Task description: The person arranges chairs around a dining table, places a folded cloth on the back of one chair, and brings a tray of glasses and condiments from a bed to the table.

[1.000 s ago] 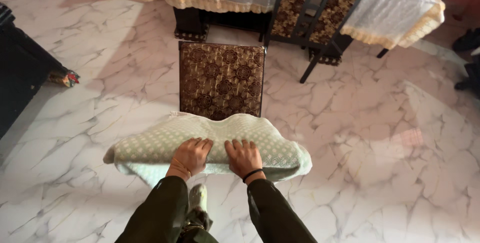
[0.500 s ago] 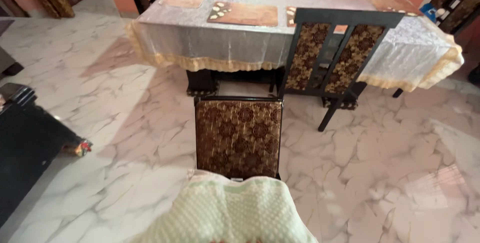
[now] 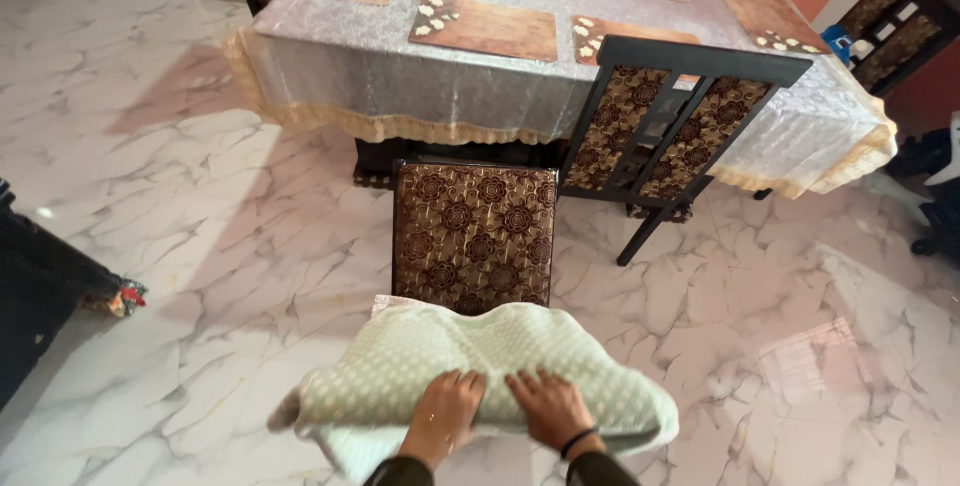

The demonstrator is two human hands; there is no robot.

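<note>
A pale green textured cloth (image 3: 480, 361), folded into a wide pad, is held flat in front of me above the floor. My left hand (image 3: 445, 413) and my right hand (image 3: 550, 409) lie side by side on its near edge, fingers spread over the top, gripping it. Just beyond the cloth stands a brown floral-patterned chair seat (image 3: 473, 236), its near edge partly hidden by the cloth.
A dining table (image 3: 330, 76) with a silvery cloth and brown placemats (image 3: 486, 26) stands behind. A dark-framed chair (image 3: 672, 126) is at its right side. White marble floor (image 3: 160, 206) lies all around. Dark furniture (image 3: 30, 296) sits at the left edge.
The view tilted up to the table, then back down. My hands, out of frame half a second ago, show again on the cloth, which sits lower in view than a second ago.
</note>
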